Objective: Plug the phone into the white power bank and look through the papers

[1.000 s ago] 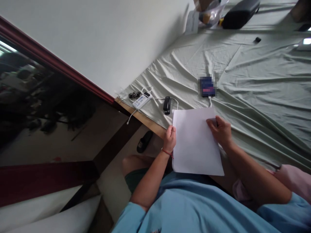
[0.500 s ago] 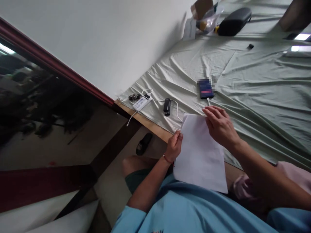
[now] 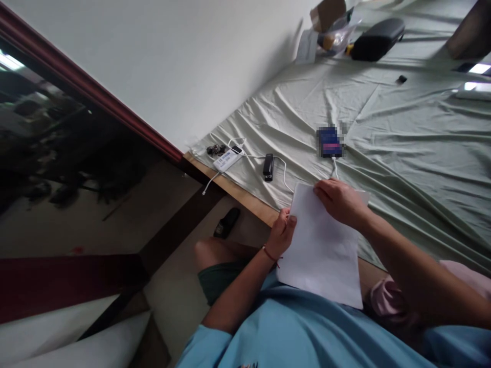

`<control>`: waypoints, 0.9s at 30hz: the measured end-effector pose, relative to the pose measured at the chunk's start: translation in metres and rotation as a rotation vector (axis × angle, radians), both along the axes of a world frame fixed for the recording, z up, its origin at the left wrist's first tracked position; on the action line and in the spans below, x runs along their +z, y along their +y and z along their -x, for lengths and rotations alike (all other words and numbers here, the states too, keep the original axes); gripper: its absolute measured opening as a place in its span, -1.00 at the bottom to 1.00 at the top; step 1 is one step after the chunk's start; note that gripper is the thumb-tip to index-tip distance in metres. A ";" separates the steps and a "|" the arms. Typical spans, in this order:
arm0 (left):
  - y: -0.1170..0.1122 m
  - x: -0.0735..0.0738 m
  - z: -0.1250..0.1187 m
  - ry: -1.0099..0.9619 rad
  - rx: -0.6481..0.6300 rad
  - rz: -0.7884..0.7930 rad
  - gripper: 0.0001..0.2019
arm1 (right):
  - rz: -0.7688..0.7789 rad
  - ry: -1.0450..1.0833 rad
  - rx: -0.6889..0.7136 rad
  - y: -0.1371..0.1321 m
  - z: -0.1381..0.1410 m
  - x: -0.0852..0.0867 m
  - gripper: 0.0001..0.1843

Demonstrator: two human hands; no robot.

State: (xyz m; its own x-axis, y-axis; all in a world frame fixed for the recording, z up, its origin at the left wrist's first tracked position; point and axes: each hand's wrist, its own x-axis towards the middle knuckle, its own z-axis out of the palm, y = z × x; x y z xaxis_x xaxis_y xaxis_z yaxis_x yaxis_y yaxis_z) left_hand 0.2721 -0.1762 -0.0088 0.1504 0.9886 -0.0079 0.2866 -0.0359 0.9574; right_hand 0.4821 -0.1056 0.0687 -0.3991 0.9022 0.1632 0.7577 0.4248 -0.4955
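White paper (image 3: 320,250), possibly a stack of sheets, lies tilted over my lap against the blue shirt. My left hand (image 3: 283,230) grips its left edge, thumb on top and fingers underneath. At the top edge, my right hand (image 3: 339,199) is closed with its fingertips on the paper; part of that edge is hidden below the hand. Just beyond the paper on the sheet is a black stapler (image 3: 268,167). A phone (image 3: 330,143) with a blurred screen lies past my right hand, a white cable (image 3: 335,167) plugged into it.
A white power strip or adapter (image 3: 228,159) and small dark items (image 3: 215,149) sit by the bed's wooden edge (image 3: 245,197). Farther back are a black case (image 3: 378,40), a plastic bag (image 3: 339,41) and a box (image 3: 327,14). A black slipper (image 3: 227,223) lies on the floor.
My right hand has moved left and down onto the paper's top edge, its fingers closing there. My left hand keeps its hold. The whole view has shifted slightly.
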 end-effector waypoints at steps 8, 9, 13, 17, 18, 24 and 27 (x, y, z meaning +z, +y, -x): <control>-0.001 0.001 0.000 0.050 -0.100 0.020 -0.39 | -0.115 -0.085 0.067 0.000 0.011 0.004 -0.64; -0.001 0.001 -0.001 0.050 -0.096 0.027 -0.39 | -0.101 -0.095 0.086 0.000 0.012 0.005 -0.63; 0.001 0.002 -0.002 0.070 -0.091 0.030 -0.39 | -0.095 -0.038 0.089 0.004 0.018 0.010 -0.66; 0.000 0.001 -0.002 0.052 -0.108 0.052 -0.38 | -0.101 -0.073 0.156 0.009 0.026 0.015 -0.66; 0.000 0.001 -0.002 0.047 -0.098 0.056 -0.37 | -0.088 -0.092 0.169 0.010 0.027 0.015 -0.64; -0.002 0.001 0.004 0.069 -0.090 0.051 -0.40 | -0.018 -0.086 0.110 0.018 0.029 0.013 -0.65; -0.013 0.000 0.012 0.055 -0.109 0.067 -0.49 | 0.044 -0.049 0.004 0.030 0.028 0.009 -0.65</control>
State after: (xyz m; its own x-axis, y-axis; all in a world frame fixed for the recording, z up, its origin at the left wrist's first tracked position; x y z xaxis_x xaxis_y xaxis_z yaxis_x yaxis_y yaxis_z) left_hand 0.2604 -0.1896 -0.0087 0.2540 0.9635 -0.0847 0.3366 -0.0059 0.9416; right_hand 0.4546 -0.0757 0.0780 -0.4095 0.9064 0.1041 0.7796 0.4069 -0.4761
